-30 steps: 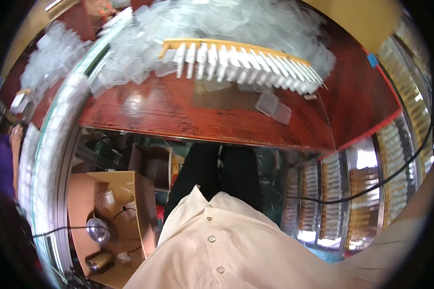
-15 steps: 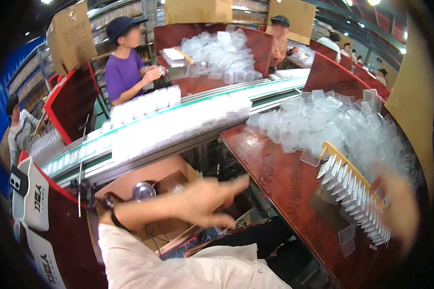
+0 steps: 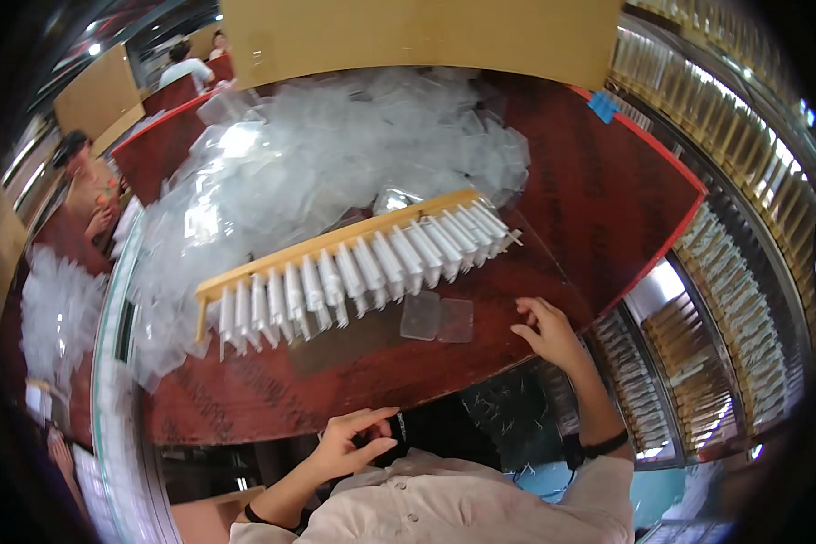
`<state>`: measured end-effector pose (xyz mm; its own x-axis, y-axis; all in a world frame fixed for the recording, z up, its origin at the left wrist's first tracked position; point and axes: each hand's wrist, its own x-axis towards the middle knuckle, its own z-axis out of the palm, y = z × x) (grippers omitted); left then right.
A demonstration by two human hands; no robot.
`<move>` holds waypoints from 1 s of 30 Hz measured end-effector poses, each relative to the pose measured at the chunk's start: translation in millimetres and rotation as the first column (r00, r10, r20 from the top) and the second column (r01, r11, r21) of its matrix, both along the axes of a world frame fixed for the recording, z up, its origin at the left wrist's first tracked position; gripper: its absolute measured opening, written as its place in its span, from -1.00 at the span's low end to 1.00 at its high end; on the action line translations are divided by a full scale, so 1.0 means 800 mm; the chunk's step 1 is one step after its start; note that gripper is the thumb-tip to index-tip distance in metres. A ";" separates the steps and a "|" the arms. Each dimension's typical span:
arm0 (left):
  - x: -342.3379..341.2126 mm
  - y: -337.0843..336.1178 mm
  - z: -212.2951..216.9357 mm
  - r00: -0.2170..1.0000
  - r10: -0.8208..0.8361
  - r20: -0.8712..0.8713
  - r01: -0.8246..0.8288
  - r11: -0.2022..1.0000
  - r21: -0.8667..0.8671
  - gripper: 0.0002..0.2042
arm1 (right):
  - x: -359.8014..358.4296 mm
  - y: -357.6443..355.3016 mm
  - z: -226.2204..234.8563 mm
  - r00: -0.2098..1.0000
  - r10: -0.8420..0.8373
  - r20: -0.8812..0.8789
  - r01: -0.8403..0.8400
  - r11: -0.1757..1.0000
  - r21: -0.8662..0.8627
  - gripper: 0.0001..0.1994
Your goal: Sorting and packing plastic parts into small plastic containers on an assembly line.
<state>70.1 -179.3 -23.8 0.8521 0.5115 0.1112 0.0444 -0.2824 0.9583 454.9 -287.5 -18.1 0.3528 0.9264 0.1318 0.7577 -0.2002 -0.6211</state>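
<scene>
A long wooden rack (image 3: 335,243) lies across the dark red table (image 3: 589,208), its slots filled with a row of white upright pieces (image 3: 363,272). In front of it lie two clear flat plastic pieces (image 3: 438,319) side by side. My right hand (image 3: 546,332) hovers at the table's near edge, just right of those pieces, fingers spread, holding nothing. My left hand (image 3: 354,442) hangs below the table's front edge with loosely curled, parted fingers, empty too.
A big heap of clear plastic pieces (image 3: 335,154) covers the far and left part of the table. A conveyor with more clear pieces (image 3: 118,317) runs along the left. Shelving with stacked items (image 3: 725,272) stands on the right. Other people (image 3: 86,181) work at the far left.
The view has swung from the left side of the line back over the table. Both hands, blurred and stretched out before, now rest near the table's front edge.
</scene>
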 end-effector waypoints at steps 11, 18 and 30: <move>0.153 0.044 -0.019 0.944 0.252 -0.212 0.059 0.503 0.862 -0.21 | -0.041 0.062 -0.042 0.825 0.390 0.409 -0.466 0.879 0.103 -0.58; 0.166 0.010 -0.027 0.963 0.180 -0.200 0.119 0.381 0.917 -0.33 | -0.056 0.012 -0.049 0.940 0.307 0.148 -0.327 0.936 0.130 -0.59; 0.182 0.045 -0.047 0.944 0.315 -0.099 -0.310 0.948 0.067 -0.79 | 0.089 0.106 -0.001 0.902 0.230 -0.366 -0.006 0.853 0.521 -0.48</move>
